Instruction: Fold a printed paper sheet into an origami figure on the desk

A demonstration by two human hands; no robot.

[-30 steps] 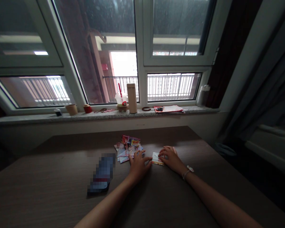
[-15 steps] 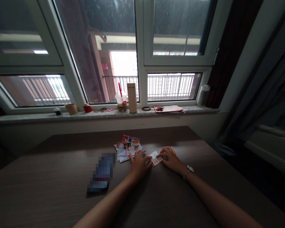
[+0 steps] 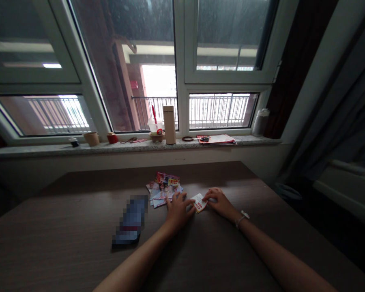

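A small folded paper leaflet (image 3: pixel 198 204), white with red printed patches, lies on the dark brown table between my hands. My left hand (image 3: pixel 180 210) rests at its left edge, thumb and index finger closed on the paper while the other fingers spread toward the pile. From the right, my right hand (image 3: pixel 218 203) has its thumb and fingertips pinched on the leaflet's other edge, partly covering it. A bracelet (image 3: pixel 243 215) circles my right wrist. Just beyond my left fingers is a loose pile of colourful printed papers (image 3: pixel 164 188).
A dark, pixelated phone-like object (image 3: pixel 129 223) lies left of my left forearm. Along the windowsill (image 3: pixel 134 147) stand a beige flask (image 3: pixel 169 125), a drink cup with a red straw (image 3: pixel 155 126), a brown paper cup (image 3: pixel 91 139) and flat papers (image 3: pixel 217 139).
My right fingertips have drawn back slightly to the leaflet's right edge, and its right side now looks a little raised. My left hand stays in place.
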